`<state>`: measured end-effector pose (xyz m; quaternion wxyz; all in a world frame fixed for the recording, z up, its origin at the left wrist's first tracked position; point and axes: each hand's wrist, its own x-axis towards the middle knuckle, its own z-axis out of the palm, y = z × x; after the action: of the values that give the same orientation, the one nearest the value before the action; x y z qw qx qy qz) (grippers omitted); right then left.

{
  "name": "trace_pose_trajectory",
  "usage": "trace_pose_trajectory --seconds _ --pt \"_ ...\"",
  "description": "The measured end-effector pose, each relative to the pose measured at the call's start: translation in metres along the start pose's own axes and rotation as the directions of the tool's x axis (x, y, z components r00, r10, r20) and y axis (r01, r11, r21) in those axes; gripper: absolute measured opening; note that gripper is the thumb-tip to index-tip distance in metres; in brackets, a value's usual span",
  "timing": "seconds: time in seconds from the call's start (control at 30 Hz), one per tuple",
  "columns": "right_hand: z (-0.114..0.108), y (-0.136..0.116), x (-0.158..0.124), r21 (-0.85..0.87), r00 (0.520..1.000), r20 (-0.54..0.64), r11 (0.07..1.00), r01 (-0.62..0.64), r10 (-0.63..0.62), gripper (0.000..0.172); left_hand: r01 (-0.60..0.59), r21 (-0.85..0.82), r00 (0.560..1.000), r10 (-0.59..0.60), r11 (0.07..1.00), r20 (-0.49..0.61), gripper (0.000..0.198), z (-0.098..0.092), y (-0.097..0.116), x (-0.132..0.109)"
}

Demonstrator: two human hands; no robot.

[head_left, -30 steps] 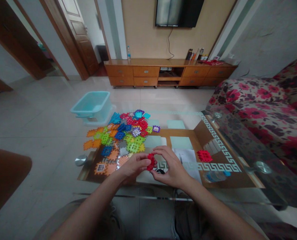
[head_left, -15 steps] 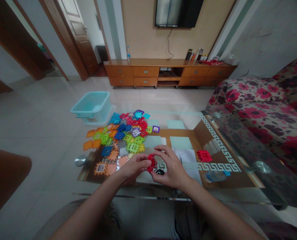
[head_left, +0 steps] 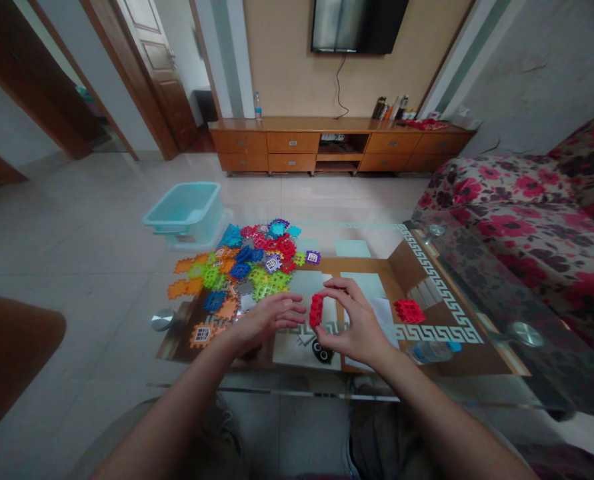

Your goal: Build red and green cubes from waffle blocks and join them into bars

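My right hand (head_left: 354, 325) pinches a red interlocking plastic tile piece (head_left: 317, 310) between thumb and fingers, held upright above the glass table. Just left of it is my left hand (head_left: 267, 319), fingers stretched out and apart, holding nothing, its fingertips a little short of the piece. A heap of coloured plastic tiles (head_left: 241, 270) in orange, green, blue, red and purple lies on the glass beyond my left hand. Another red tile assembly (head_left: 409, 311) rests on the table to the right of my right hand.
The glass table (head_left: 451, 287) has a lower shelf with papers and a water bottle (head_left: 431, 351). A light blue plastic bin (head_left: 187, 212) sits on the floor beyond the heap. A floral sofa (head_left: 527, 213) is at right, a wooden TV cabinet (head_left: 337, 143) at the back.
My left hand has let go of the red piece and opened. My right hand has lifted the piece slightly up and away, turning it upright.
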<state>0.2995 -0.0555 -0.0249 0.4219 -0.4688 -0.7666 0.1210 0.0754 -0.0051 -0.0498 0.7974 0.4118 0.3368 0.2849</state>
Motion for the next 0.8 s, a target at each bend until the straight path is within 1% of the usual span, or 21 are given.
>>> trace_pose_trajectory --seconds 0.03,0.07,0.1,0.13,0.17,0.2,0.23,0.27,0.3,0.33,0.37,0.4,0.5,0.7,0.8 --pt "-0.003 0.002 0.002 -0.014 1.0 -0.02 1.0 -0.003 0.003 0.053 -0.041 0.076 0.996 0.047 0.996 -0.077 0.046 -0.003 0.004 0.003" --pt "-0.006 0.004 0.004 -0.031 0.999 -0.036 0.999 -0.009 0.008 0.053 -0.079 0.192 0.98 0.111 0.978 -0.163 0.044 -0.005 0.007 0.005" --pt "-0.009 0.005 0.005 -0.048 0.999 -0.045 0.999 -0.016 0.014 0.052 -0.105 0.348 0.952 0.195 0.931 -0.234 0.041 -0.007 0.009 0.008" --pt "-0.011 0.007 0.006 -0.063 0.999 -0.05 0.998 -0.021 0.018 0.052 -0.117 0.526 0.918 0.294 0.843 -0.267 0.037 -0.009 0.01 0.01" --pt "-0.013 0.008 0.007 -0.077 0.998 -0.052 0.997 -0.023 0.019 0.052 -0.115 0.699 0.884 0.394 0.706 -0.253 0.034 -0.01 0.011 0.012" --pt "-0.014 0.008 0.007 -0.089 0.999 -0.05 0.996 -0.023 0.019 0.052 -0.104 0.84 0.858 0.475 0.532 -0.194 0.032 -0.011 0.011 0.014" --pt "-0.014 0.009 0.007 -0.1 0.999 -0.047 0.995 -0.021 0.016 0.052 -0.092 0.933 0.844 0.525 0.348 -0.113 0.032 -0.012 0.01 0.016" --pt "-0.014 0.009 0.007 -0.109 0.999 -0.045 0.994 -0.018 0.013 0.052 -0.08 0.98 0.837 0.546 0.182 -0.033 0.034 -0.012 0.009 0.019" --pt "-0.015 0.01 0.006 -0.118 0.999 -0.045 0.993 -0.015 0.01 0.052 -0.068 0.996 0.836 0.548 0.056 0.027 0.037 -0.012 0.007 0.021" --pt "-0.015 0.01 0.005 -0.126 0.999 -0.042 0.992 -0.014 0.008 0.052 -0.054 0.998 0.84 0.539 -0.028 0.061 0.04 -0.012 0.004 0.024" --pt "-0.015 0.01 0.004 -0.133 0.999 -0.039 0.991 -0.013 0.008 0.053 -0.039 0.996 0.845 0.529 -0.077 0.074 0.042 -0.011 0.002 0.028" --pt "-0.015 0.011 0.004 -0.139 0.999 -0.034 0.99 -0.012 0.007 0.053 -0.027 0.994 0.851 0.519 -0.105 0.078 0.043 -0.011 -0.001 0.031" --pt "-0.015 0.011 0.003 -0.156 1.0 -0.027 0.988 -0.007 0.003 0.053 0.0 0.988 0.869 0.489 -0.154 0.076 0.047 -0.009 -0.01 0.044" --pt "-0.012 0.013 0.003 -0.179 1.0 -0.008 0.984 -0.003 0.002 0.053 0.074 0.982 0.897 0.442 -0.172 0.01 0.058 -0.013 -0.025 0.059" --pt "-0.01 0.013 0.003 -0.163 1.0 0.005 0.987 0.004 -0.003 0.053 0.083 0.98 0.896 0.444 -0.183 0.007 0.058 -0.015 -0.028 0.06"
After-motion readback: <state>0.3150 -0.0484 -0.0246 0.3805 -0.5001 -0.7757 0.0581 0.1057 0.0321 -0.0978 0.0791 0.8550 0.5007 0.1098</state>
